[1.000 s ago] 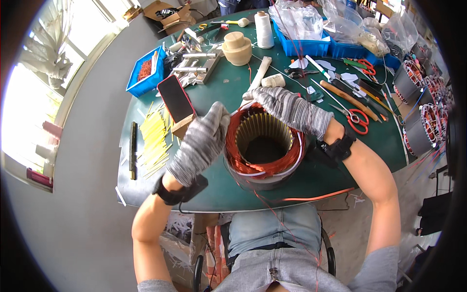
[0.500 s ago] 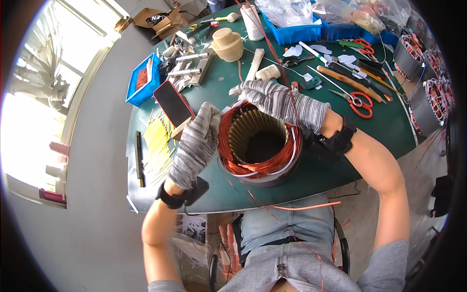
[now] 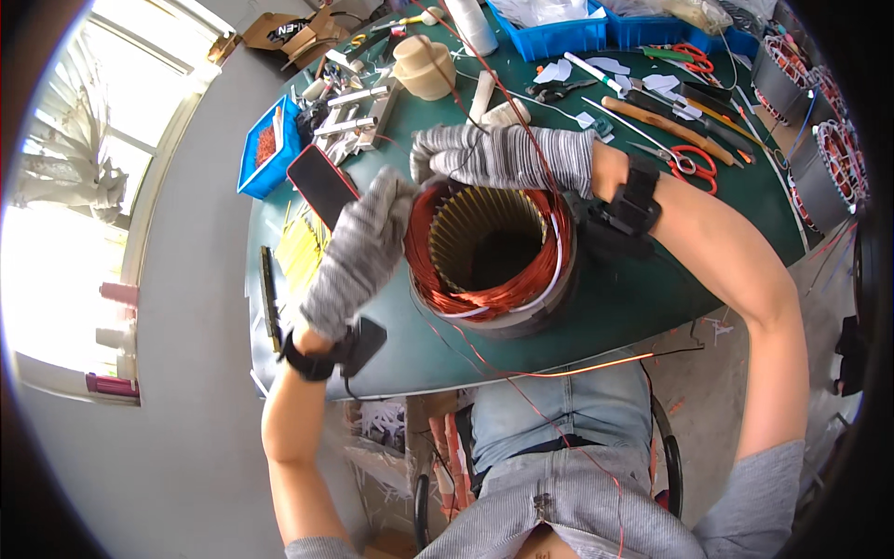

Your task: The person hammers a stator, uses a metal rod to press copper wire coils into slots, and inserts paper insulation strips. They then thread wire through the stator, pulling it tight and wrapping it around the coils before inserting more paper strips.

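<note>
A motor stator (image 3: 563,247) stands on the table in front of me, its ring of red-brown copper windings (image 3: 430,284) facing up. White sleeving lies along the right and near side of the coil. My left hand (image 3: 358,256), in a grey striped knit glove, is at the stator's left rim with its fingers pinched together. My right hand (image 3: 507,156), gloved alike, reaches across the far rim; its fingers bend down close to the left fingertips. What either hand pinches is hidden by the gloves. Thin red wires hang over the right hand.
A phone (image 3: 321,184) leans beside my left hand, near yellow strips (image 3: 303,247). A blue bin (image 3: 270,144) and metal bars lie far left. Red-handled scissors (image 3: 694,168), a wooden stick (image 3: 666,129) and other tools lie right. More wound stators (image 3: 833,177) stand at the right edge.
My right hand has moved left across the far rim, and its outstretched fingers have bent down toward the left hand. The left hand has shifted slightly up with the view.
</note>
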Available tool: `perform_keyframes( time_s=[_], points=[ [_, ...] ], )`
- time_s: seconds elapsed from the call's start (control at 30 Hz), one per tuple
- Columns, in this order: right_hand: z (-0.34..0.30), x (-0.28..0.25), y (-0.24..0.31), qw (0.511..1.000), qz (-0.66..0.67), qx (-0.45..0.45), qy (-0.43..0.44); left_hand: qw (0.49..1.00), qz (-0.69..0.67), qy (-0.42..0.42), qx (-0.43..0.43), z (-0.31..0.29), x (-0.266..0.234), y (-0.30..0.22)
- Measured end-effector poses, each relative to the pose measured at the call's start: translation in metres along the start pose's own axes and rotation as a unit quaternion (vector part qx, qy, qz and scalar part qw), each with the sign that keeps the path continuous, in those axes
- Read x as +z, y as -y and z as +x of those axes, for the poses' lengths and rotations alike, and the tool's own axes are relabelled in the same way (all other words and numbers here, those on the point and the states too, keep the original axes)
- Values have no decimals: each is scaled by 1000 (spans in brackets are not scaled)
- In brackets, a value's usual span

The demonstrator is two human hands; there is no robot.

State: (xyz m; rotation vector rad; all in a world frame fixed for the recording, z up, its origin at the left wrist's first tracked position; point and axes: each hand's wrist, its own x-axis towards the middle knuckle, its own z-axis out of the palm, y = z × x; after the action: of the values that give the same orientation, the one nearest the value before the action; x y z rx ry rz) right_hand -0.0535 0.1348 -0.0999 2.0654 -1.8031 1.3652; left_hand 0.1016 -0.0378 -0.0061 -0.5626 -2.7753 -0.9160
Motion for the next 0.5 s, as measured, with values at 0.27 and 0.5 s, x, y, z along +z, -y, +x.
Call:
perform_keyframes(
  time_s=[0.27,0.5],
  points=[
    [-7,-3,32,981,-187,44,-3,964,-171,98,-179,-3,-12,11],
    [16,-9,51,984,-176,32,2,968,-173,37,-177,-8,-3,7]
  ],
)
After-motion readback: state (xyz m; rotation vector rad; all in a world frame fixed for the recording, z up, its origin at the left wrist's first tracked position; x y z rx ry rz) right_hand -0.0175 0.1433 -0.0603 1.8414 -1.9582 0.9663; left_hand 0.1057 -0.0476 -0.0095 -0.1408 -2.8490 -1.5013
